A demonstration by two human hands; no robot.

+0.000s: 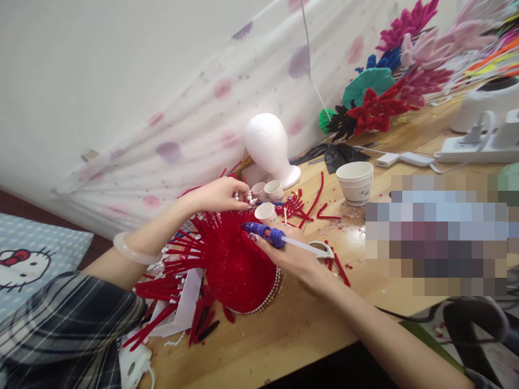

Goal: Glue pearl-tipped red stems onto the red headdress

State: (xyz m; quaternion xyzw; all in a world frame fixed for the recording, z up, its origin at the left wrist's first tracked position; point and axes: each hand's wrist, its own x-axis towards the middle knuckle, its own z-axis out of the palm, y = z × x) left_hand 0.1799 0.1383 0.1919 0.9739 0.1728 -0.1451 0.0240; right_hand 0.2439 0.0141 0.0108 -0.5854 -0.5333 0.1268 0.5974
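Observation:
A red headdress (239,275) with a rounded cap, long red fuzzy spikes and a pearl trim along its lower edge sits on the wooden table. Above its spikes, my left hand (225,194) is closed on a few white pearl beads (250,199). My right hand (290,254) grips a blue hot glue gun (263,232), a pale glue stick (304,245) poking out of its back. The gun's tip points left, close over the top of the red cap. Whether the tip touches the cap, I cannot tell.
Small paper cups (266,214) stand just behind the headdress. Farther back are a white foam head (267,143) and stacked larger cups (355,183). Red fuzzy stems (314,200) and scissors (327,249) lie nearby. A power strip (466,148) and fuzzy flowers (377,111) are at right.

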